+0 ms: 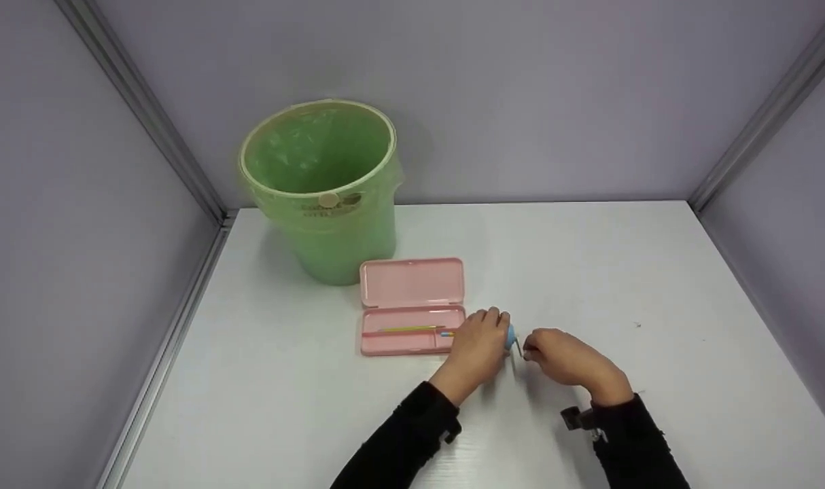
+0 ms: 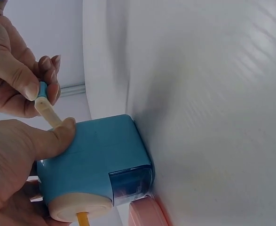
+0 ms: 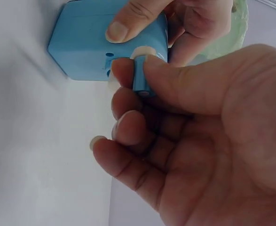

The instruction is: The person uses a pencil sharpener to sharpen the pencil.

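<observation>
My left hand grips a blue hand-crank pencil sharpener, thumb across one face and fingers round the far side. From the cream ring at the sharpener's front sticks a yellow pencil; its point is hidden inside. A dark see-through shavings drawer shows low on the same front. At the back, my right hand pinches the blue knob of the cream crank arm between thumb and forefinger, the other fingers loosely curled. In the head view the left hand covers most of the sharpener.
Left of the sharpener lies an open pink pencil case, with a yellow-green pencil in its lower half. Behind the case stands a tall green bin with a liner. Grey panels enclose the white table at the back and sides.
</observation>
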Motion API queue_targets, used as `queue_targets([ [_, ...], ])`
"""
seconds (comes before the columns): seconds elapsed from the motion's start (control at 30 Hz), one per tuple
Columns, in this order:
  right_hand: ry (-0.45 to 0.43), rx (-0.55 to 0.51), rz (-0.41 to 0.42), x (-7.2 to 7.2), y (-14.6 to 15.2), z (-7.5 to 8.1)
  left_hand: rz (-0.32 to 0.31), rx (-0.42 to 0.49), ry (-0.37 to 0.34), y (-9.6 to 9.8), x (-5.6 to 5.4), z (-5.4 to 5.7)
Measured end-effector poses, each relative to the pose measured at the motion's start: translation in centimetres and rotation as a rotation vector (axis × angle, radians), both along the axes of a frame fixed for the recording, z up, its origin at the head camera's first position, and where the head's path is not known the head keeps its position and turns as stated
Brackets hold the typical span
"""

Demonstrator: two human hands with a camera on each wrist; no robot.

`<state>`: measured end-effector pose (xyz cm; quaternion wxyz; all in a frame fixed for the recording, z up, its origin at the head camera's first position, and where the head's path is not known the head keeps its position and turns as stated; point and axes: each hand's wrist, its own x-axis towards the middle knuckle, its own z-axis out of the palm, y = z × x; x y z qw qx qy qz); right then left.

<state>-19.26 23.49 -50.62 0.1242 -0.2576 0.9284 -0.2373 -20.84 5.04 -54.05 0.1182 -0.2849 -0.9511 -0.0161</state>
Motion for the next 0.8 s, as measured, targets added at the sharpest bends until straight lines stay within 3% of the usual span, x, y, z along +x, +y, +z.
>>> queue_targets([
  [0.4,0.101,-0.021,-0.067,-0.7,0.0,1.0,-0.024,-0.004,0.002,-0.1,-0.2,-0.1],
  [0.8,0.212,-0.005,-0.148,-2.6,-0.3,0.2,-0.061,0.002,0.041,-0.4,-0.2,-0.3],
])
